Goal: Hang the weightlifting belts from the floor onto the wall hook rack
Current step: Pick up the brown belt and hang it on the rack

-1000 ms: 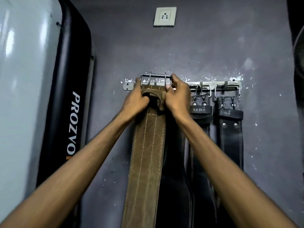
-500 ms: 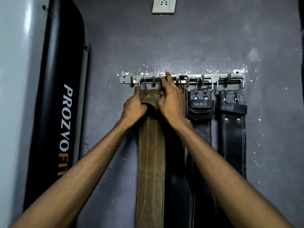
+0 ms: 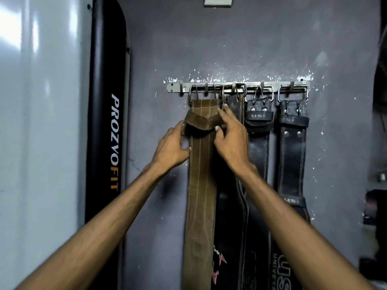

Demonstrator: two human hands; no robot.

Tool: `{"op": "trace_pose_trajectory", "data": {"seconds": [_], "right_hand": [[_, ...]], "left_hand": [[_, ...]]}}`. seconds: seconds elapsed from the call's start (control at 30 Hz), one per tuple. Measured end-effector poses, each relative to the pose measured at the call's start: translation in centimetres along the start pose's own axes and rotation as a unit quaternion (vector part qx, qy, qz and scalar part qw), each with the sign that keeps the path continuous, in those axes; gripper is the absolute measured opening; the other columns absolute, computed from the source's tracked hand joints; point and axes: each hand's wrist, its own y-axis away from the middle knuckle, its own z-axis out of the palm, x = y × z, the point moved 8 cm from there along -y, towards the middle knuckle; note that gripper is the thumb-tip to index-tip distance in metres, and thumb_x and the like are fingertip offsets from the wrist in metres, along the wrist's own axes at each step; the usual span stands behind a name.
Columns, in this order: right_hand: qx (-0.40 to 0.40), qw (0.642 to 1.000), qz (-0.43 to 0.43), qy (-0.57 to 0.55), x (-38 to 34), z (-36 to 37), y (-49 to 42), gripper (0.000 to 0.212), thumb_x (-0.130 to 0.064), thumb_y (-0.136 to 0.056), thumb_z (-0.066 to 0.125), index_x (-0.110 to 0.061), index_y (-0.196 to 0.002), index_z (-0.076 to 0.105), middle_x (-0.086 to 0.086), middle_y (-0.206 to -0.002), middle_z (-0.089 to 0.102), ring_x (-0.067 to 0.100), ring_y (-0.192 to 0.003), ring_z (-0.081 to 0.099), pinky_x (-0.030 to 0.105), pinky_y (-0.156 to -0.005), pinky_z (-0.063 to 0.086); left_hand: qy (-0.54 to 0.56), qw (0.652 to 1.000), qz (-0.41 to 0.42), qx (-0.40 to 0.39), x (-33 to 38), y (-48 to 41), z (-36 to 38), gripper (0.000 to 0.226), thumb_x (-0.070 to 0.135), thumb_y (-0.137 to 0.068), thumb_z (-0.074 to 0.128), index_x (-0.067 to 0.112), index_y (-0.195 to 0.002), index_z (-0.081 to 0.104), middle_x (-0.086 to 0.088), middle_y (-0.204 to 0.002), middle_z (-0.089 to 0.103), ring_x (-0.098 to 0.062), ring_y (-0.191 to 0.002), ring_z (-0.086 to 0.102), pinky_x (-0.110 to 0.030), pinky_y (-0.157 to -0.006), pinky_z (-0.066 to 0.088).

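1. The brown belt hangs by its metal buckle from the wall rack, at the rack's left end.
2. The left hand lies against the belt's left edge, fingers loosely curled, thumb touching the leather just under the loop (not a firm grasp).
3. The right hand pinches the loop's right end between thumb and fingers.
4. Just right of that hand hang three black belts, side by side; the nearest is partly hidden behind the wrist.
5. Left of the left hand stands a black pad marked PROZVOFIT.
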Motion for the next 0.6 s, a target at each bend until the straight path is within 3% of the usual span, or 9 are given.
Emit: {"op": "trace_pose_trajectory", "data": {"seconds": [0.1,0.17,0.23,0.37,0.43,0.5,0.6], "right_hand": [[-0.023,1.0,0.017,-0.002,-0.1,-0.1,4.2,0.055,-0.007,-0.09,0.065,-0.017,-0.143,0.056,-0.003,-0.159,0.042,0.017,-0.138,0.052,0.029,-0.119,0.033],[-0.043,0.999,0.023,-0.008,-0.1,0.1,7.5,0.054,-0.01,-0.089,0.065,-0.02,-0.141,0.058,-0.005,-0.159,0.042,0.02,-0.125,0.062,0.04,-0.111,0.047],[-0.074,0.997,0.037,-0.013,0.1,0.6,11.5,0.052,-0.011,-0.09,0.065,-0.022,-0.14,0.058,-0.005,-0.159,0.042,0.022,-0.12,0.066,0.041,-0.105,0.052],[-0.144,0.986,0.083,-0.015,1.8,2.1,20.3,0.051,-0.011,-0.091,0.067,-0.021,-0.14,0.059,-0.005,-0.158,0.044,0.016,-0.111,0.068,0.031,-0.104,0.051],[-0.179,0.978,0.108,-0.023,3.3,3.1,25.4,0.049,-0.011,-0.09,0.068,-0.021,-0.137,0.061,-0.005,-0.156,0.047,0.009,-0.082,0.07,0.025,-0.087,0.056],[-0.205,0.969,0.134,-0.035,5.2,3.9,30.9,0.046,-0.009,-0.089,0.068,-0.019,-0.133,0.064,-0.005,-0.152,0.052,0.01,-0.069,0.066,0.022,-0.074,0.056],[-0.252,0.947,0.193,-0.055,8.7,5.5,41.0,0.044,-0.009,-0.088,0.068,-0.019,-0.13,0.067,-0.005,-0.148,0.057,0.016,-0.074,0.068,0.026,-0.073,0.057]], "left_hand": [[0.019,0.999,-0.029,-0.021,-1.7,4.5,0.2,0.079,0.021,-0.082,0.075,0.024,-0.15,0.034,0.0,-0.129,0.056,-0.018,-0.1,0.06,-0.032,-0.084,0.053],[0.032,0.998,-0.037,-0.039,-2.8,7.8,0.9,0.076,0.021,-0.082,0.075,0.024,-0.148,0.037,0.001,-0.127,0.058,-0.016,-0.097,0.06,-0.031,-0.082,0.053],[0.046,0.996,-0.05,-0.059,-3.9,11.8,1.8,0.073,0.021,-0.082,0.074,0.023,-0.146,0.041,0.003,-0.124,0.058,-0.014,-0.095,0.059,-0.032,-0.082,0.054],[0.06,0.989,-0.095,-0.094,-6.8,20.7,4.5,0.068,0.021,-0.081,0.074,0.025,-0.143,0.045,0.006,-0.119,0.058,-0.012,-0.094,0.058,-0.034,-0.083,0.055],[0.069,0.982,-0.119,-0.128,-8.5,26.3,6.5,0.066,0.021,-0.083,0.074,0.025,-0.142,0.045,0.006,-0.119,0.057,-0.012,-0.096,0.058,-0.031,-0.083,0.053],[0.089,0.97,-0.151,-0.167,-10.2,32.3,8.5,0.065,0.018,-0.083,0.074,0.024,-0.141,0.046,0.004,-0.118,0.057,-0.014,-0.096,0.058,-0.031,-0.081,0.052],[0.098,0.939,-0.237,-0.231,-13.6,43.0,12.3,0.063,0.017,-0.078,0.073,0.018,-0.138,0.05,-0.002,-0.114,0.06,-0.02,-0.091,0.06,-0.033,-0.076,0.053]]}}
